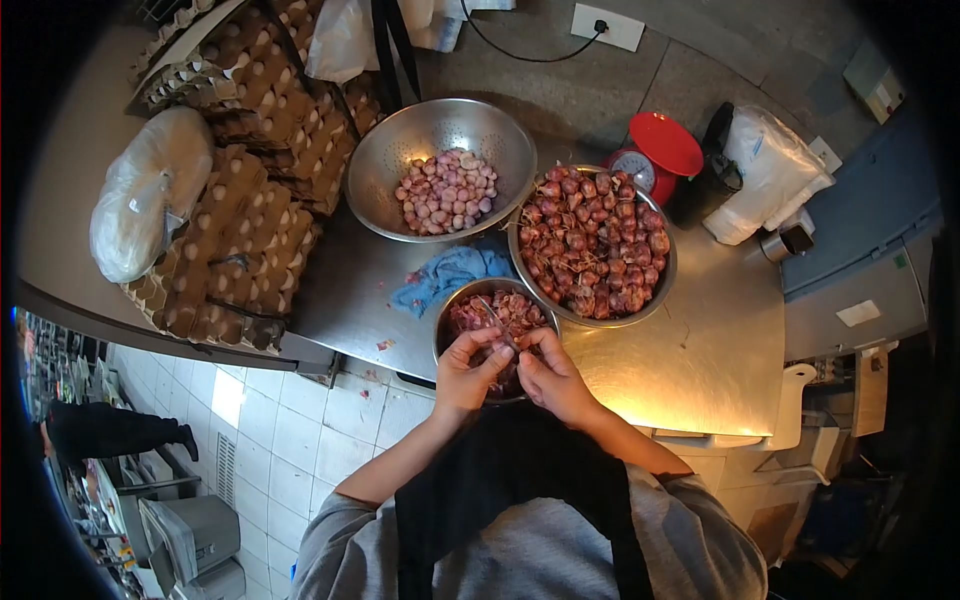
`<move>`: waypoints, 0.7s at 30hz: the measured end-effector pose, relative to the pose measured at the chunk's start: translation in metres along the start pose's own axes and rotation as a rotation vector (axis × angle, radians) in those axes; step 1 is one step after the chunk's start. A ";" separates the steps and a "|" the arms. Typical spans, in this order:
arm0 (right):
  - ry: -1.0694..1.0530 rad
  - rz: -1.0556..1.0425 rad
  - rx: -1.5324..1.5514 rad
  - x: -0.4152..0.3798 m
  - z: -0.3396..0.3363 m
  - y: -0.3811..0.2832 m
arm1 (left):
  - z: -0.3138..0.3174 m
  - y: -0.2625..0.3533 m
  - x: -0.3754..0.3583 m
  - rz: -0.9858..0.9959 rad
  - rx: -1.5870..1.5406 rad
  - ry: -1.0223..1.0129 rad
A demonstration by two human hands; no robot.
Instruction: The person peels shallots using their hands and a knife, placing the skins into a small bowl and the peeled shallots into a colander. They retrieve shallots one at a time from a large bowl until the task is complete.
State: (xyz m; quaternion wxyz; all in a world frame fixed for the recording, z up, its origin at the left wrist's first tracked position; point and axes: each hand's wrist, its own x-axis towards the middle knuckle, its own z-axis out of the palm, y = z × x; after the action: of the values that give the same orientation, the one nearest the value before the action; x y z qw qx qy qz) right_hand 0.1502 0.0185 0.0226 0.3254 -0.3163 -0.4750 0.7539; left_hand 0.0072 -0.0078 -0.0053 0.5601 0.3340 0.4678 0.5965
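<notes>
Over a small metal bowl (441,338) of reddish shallot skins (470,312), my two hands meet with their fingertips close together. My left hand (468,374) is closed in a pinch around what looks like a shallot, mostly covered by the fingers. A small knife (492,312) shows its thin blade pointing up and left; its handle is hidden in my closed right hand (556,382). Behind the bowl on the right, a metal bowl (672,275) is heaped with unpeeled shallots (597,240). At the back left, a steel colander (375,165) holds peeled shallots (447,192).
A blue cloth (452,275) lies beside the small bowl on the steel table (720,350). Stacked egg trays (235,240) and a plastic bag (150,195) stand left. A red scale (665,145) and white bag (765,170) are back right. Another person's leg (120,432) shows far left.
</notes>
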 end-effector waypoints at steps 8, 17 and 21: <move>0.121 0.046 0.090 0.003 -0.026 -0.017 | 0.002 0.027 -0.004 -0.187 -0.300 -0.208; -0.043 -0.075 -0.358 -0.016 -0.017 -0.002 | -0.005 0.028 -0.001 -0.222 -0.336 -0.086; -0.026 -0.159 -0.536 -0.019 -0.018 0.000 | -0.006 0.020 -0.001 -0.171 -0.331 -0.047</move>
State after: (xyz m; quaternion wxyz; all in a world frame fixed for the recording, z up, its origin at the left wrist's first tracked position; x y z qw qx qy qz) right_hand 0.1754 0.0126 0.0190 0.2821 -0.3432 -0.6850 0.5774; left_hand -0.0051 -0.0087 0.0111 0.6669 0.2100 0.3769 0.6076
